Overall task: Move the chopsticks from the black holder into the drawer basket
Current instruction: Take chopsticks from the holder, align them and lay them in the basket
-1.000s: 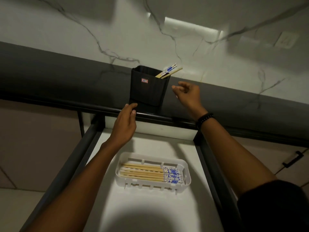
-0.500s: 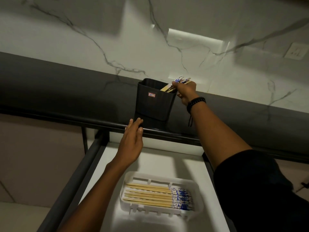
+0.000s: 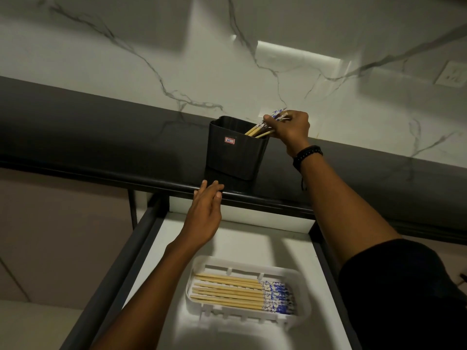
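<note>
Gripping chopsticks [image 3: 262, 128] in black holder [image 3: 236, 150]: right hand [image 3: 290, 128] (left hand [image 3: 206, 210] flat, empty).

Black holder [image 3: 236, 150] upright on counter, few chopsticks [image 3: 260, 130] leaning out; more chopsticks flat in white basket [image 3: 302, 318].

The right hand [image 3: 290, 130] pinches a bunch of chopsticks [image 3: 262, 128] leaning out of the black holder [image 3: 236, 152], just left of it on the dark countertop [image 3: 101, 132]. The left hand [image 3: 204, 215] hovers flat, fingers extended, just below the holder. Behind that wrist, the white basket [image 3: 302, 286] in the open drawer [image 3: 252, 243] holds more chopsticks [image 3: 232, 291].
</note>
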